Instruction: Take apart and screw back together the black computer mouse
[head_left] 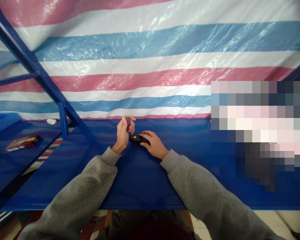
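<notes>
left hand [122,136]: curled shut on a small dark red tube [128,123] | right hand [155,144]: half open, holding a black mouse [137,138]

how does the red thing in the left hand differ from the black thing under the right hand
The red cylinder is narrow and dark red, while the black device is wider, oval and black with a pale round spot on top. The red cylinder stands nearly upright in the fingers of the left hand; the black device lies flat on the blue table under the right hand. Both are small enough to sit within one hand.
</notes>
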`<state>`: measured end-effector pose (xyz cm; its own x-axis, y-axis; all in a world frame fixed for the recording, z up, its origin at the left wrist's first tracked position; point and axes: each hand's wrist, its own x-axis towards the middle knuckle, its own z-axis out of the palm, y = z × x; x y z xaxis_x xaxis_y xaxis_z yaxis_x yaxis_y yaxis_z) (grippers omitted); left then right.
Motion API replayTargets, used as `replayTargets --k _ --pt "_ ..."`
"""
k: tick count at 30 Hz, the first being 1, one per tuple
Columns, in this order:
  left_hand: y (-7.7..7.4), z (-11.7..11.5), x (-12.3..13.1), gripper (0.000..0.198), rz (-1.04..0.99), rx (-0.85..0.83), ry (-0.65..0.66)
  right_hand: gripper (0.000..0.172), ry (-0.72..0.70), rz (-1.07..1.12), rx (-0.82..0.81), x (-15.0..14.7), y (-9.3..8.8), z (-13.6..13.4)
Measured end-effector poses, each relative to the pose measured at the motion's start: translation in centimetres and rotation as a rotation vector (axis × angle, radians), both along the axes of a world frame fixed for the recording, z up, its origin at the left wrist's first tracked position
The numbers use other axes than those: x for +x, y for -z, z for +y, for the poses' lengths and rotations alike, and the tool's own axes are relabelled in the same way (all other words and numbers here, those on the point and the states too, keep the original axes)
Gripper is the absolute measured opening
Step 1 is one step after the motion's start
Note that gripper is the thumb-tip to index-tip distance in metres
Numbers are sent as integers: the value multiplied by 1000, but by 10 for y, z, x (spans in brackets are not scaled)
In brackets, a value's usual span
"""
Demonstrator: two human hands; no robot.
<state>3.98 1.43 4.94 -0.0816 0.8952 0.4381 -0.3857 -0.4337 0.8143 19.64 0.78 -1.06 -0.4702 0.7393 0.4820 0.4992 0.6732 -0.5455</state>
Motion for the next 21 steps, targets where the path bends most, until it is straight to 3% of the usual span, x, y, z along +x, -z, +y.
replayTargets --k 5,10,21 --pt "0 1 -1 24 -17 33 -15 35 1 1 4 0 1 1" --pt "2 3 -1 34 9 12 -29 35 -2 -4 8 1 0 0" --pt "6 5 -1 22 75 58 -75 35 0 -4 6 0 0 0"
